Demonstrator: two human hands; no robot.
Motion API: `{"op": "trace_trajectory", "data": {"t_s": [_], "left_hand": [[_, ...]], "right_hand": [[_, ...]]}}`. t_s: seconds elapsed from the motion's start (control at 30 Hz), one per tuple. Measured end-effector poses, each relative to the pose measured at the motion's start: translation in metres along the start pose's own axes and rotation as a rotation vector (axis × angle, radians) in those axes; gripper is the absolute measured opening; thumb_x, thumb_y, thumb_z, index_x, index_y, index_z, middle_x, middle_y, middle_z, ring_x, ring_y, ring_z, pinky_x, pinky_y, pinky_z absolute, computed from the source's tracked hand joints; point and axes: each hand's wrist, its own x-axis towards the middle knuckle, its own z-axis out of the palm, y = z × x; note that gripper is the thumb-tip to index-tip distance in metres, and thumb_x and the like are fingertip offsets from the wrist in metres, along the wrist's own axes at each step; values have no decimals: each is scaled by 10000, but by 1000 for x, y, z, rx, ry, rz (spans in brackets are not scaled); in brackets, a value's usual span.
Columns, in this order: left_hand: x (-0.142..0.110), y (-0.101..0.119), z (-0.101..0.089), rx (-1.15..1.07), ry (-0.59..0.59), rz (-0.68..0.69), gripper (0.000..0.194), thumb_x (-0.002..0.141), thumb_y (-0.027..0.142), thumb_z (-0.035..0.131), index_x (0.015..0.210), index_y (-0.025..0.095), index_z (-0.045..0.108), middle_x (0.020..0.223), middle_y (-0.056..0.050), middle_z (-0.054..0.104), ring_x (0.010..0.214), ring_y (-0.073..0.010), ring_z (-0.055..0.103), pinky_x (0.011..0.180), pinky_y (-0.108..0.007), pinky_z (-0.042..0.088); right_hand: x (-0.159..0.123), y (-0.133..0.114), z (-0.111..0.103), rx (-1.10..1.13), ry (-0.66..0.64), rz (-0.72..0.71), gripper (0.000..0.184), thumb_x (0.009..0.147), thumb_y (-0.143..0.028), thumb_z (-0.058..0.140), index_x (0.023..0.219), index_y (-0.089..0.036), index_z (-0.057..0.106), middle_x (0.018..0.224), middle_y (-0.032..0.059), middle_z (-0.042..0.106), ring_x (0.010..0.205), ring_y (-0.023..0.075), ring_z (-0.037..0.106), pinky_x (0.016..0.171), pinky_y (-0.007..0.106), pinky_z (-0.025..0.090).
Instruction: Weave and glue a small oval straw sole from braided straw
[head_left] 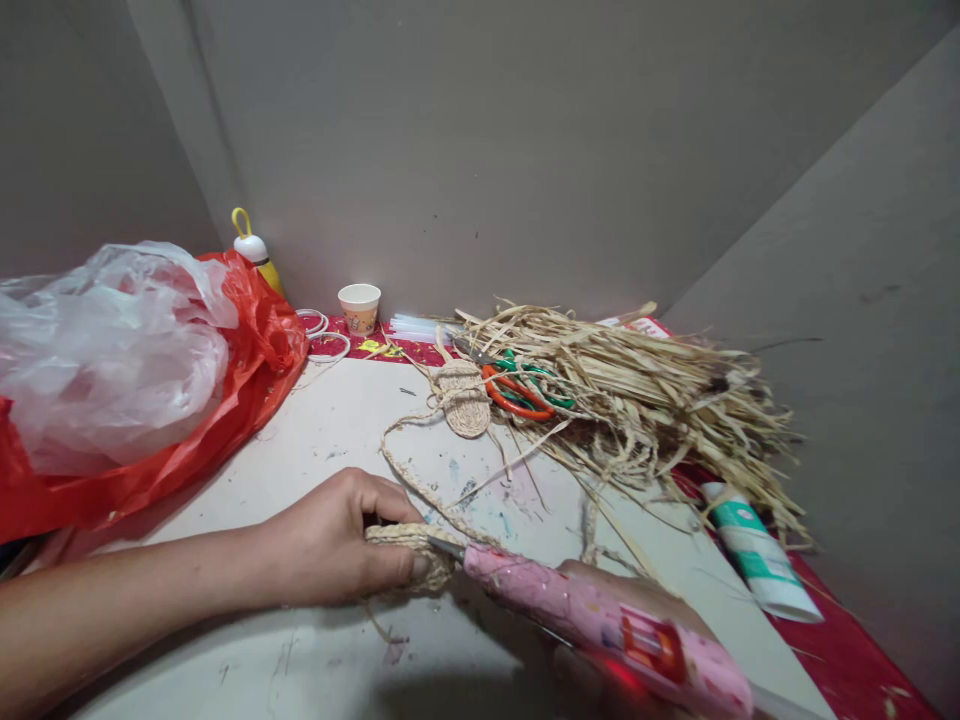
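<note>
My left hand (337, 540) is closed around a coiled piece of braided straw (397, 545), thumb on the near side and fingers behind. A thin straw braid (420, 487) runs from this piece back across the board. My right hand (637, 590), mostly hidden, grips a pink hot glue gun (592, 620) with a red light glowing beneath it. The glue gun's metal nozzle meets the edge of the coiled straw, close to my left thumb. Behind them lies a flat oval straw piece (465, 400), beside scissors (517, 392) with orange and green handles.
A large bundle of dry straw (622, 370) lies at the back right. A white and green tube (761, 550) is on the right. Red and clear plastic bags (112, 350) fill the left. At the back stand a paper cup (359, 309) and a yellow-white bottle (255, 250), near glue sticks (421, 329).
</note>
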Motion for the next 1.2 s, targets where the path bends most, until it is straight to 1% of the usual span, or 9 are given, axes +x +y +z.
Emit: {"op": "trace_trajectory", "data": {"t_s": [0.1, 0.23, 0.37, 0.47, 0.6, 0.73, 0.83, 1.0, 1.2], "left_hand": [[0, 1, 0, -59, -1, -36, 93, 723, 153, 621, 744, 110, 701, 686, -4, 600, 607, -102, 499, 545, -190, 390], [0, 4, 1, -189, 11, -65, 185, 692, 158, 656, 876, 143, 665, 738, 12, 631, 650, -113, 532, 592, -201, 418], [0, 5, 2, -219, 54, -75, 191, 656, 150, 687, 822, 156, 592, 668, 50, 549, 602, -92, 471, 554, -188, 371], [-1, 3, 3, -240, 47, -58, 148, 681, 176, 686, 794, 146, 594, 677, 39, 550, 609, -92, 464, 570, -197, 375], [-1, 2, 1, -265, 45, -29, 134, 718, 192, 682, 828, 134, 635, 725, 21, 590, 649, -99, 497, 604, -201, 392], [0, 3, 1, -301, 52, -28, 133, 712, 182, 700, 826, 138, 648, 731, 24, 605, 649, -97, 508, 594, -191, 399], [0, 1, 1, -348, 53, -55, 156, 704, 197, 723, 821, 136, 640, 696, 31, 595, 605, -84, 493, 560, -182, 387], [2, -3, 0, -402, 45, -81, 208, 691, 224, 756, 840, 133, 642, 675, 33, 589, 567, -74, 480, 534, -176, 379], [3, 0, -1, -421, 57, -104, 229, 659, 214, 780, 781, 132, 605, 603, 61, 551, 523, -56, 431, 517, -169, 348]], "right_hand": [[0, -2, -4, 7, -59, 11, 407, 872, -458, 538, 1268, -400, 613, 844, 3, 762, 742, 236, 728, 676, 284, 588], [1, -1, -9, 57, -115, 46, 414, 890, -453, 523, 1299, -416, 579, 940, -1, 772, 884, 266, 733, 773, 319, 593], [2, -3, -11, 66, -91, 46, 413, 875, -418, 555, 1285, -390, 602, 1086, 10, 752, 1000, 297, 703, 855, 352, 573], [2, -7, -11, 64, -64, 64, 408, 870, -375, 565, 1275, -402, 604, 1165, -2, 724, 1049, 291, 685, 896, 346, 553], [2, -9, -8, 100, -61, 97, 393, 870, -375, 552, 1255, -363, 635, 1185, 17, 716, 1060, 287, 681, 897, 333, 550], [0, -3, -5, 150, -30, 96, 388, 865, -423, 535, 1207, -315, 683, 1110, 30, 748, 1022, 297, 696, 881, 337, 560], [-1, -3, -8, 142, 2, 101, 379, 843, -413, 565, 1186, -318, 697, 1070, 20, 759, 1018, 307, 696, 886, 344, 559], [2, -13, -11, 114, 4, 142, 366, 834, -357, 577, 1178, -328, 700, 1108, 14, 747, 1004, 302, 704, 870, 341, 567], [1, -13, -7, 89, 51, 118, 367, 807, -311, 593, 1152, -353, 711, 1124, -5, 741, 999, 289, 707, 846, 319, 580]]}}
